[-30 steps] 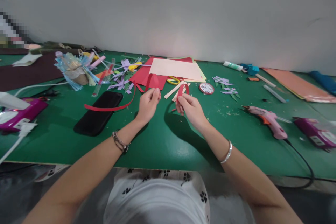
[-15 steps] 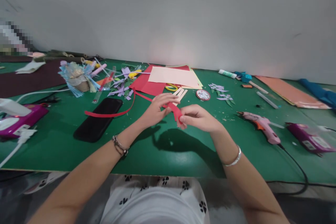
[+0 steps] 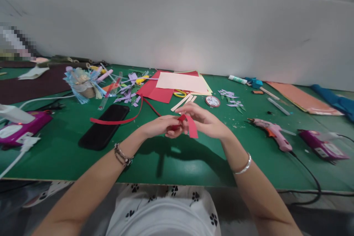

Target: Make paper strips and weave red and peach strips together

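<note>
Head view: red strip (image 3: 191, 129), held between the fingers of both hands, one end hung on their near side. Left hand (image 3: 159, 125): fingers curled close, strip apparently pinched. Right hand (image 3: 207, 118): fingers arched and partly spread about the strip; whether it is gripped cannot be told. Step in hand judged to be bending or winding of the strip; a steady left pinch and light right-hand guidance are called for. Glue tube (image 3: 238, 79), beyond the fingers to the right: label too small to be read. Black phone (image 3: 96, 132), left of the fingers: no brand made out.
</note>
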A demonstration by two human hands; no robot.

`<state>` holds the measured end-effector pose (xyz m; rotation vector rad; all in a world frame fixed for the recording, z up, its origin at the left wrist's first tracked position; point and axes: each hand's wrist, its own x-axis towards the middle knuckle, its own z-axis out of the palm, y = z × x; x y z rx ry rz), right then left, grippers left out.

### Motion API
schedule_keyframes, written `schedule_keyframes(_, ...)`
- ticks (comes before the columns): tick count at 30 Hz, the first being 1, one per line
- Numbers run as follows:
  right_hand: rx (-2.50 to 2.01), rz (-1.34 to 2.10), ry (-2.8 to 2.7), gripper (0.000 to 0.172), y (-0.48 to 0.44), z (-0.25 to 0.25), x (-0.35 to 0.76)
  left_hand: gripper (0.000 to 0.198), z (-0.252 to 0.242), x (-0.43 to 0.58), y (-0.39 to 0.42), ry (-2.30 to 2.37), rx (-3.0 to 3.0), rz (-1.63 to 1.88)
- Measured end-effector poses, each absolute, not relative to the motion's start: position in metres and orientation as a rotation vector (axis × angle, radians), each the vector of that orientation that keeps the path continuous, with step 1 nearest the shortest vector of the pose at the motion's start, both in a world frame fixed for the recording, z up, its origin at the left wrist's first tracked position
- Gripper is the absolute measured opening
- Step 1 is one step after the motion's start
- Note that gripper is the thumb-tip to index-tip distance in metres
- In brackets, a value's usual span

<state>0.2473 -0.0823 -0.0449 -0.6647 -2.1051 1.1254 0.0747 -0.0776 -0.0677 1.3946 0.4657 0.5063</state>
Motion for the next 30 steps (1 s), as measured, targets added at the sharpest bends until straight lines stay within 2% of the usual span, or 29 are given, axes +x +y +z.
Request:
schedule_keyframes(3, -0.649, 0.976, -2.144, 0.018, -0.083, -0.044, 0.242, 0.024, -0.071, 0.076, -0.078, 0.453, 1.374, 0.520)
schedule_keyframes(6, -0.733, 0.874, -1.946, 0.017, -0.078, -0.046, 0.242, 0.020, -0.072, 0.076, -0.076, 0.488, 1.386, 0.557)
schedule_keyframes(11, -0.796, 0.945, -1.414, 0.022, -0.071, -0.049, 0.246, 0.025, -0.071, 0.072, -0.070, 0.701, 1.435, 0.633)
schedule_keyframes(16, -0.671, 0.954, -1.194, 0.023, -0.067, -0.048, 0.255, 0.023, -0.074, 0.064, -0.066, 0.786, 1.438, 0.505)
schedule_keyframes(20, -0.822, 0.540, -1.363, 0.021, -0.067, -0.048, 0.263, 0.022, -0.074, 0.062, -0.065, 0.797, 1.389, 0.516)
schedule_keyframes(26, -0.960, -0.376, -2.266, 0.033, -0.072, -0.057, 0.252, 0.024, -0.076, 0.066, -0.066, 0.786, 1.235, 0.540)
schedule_keyframes(30, -0.963, -0.576, -2.423, 0.032, -0.072, -0.063, 0.243, 0.042, -0.081, 0.065, -0.065, 0.737, 1.193, 0.514)
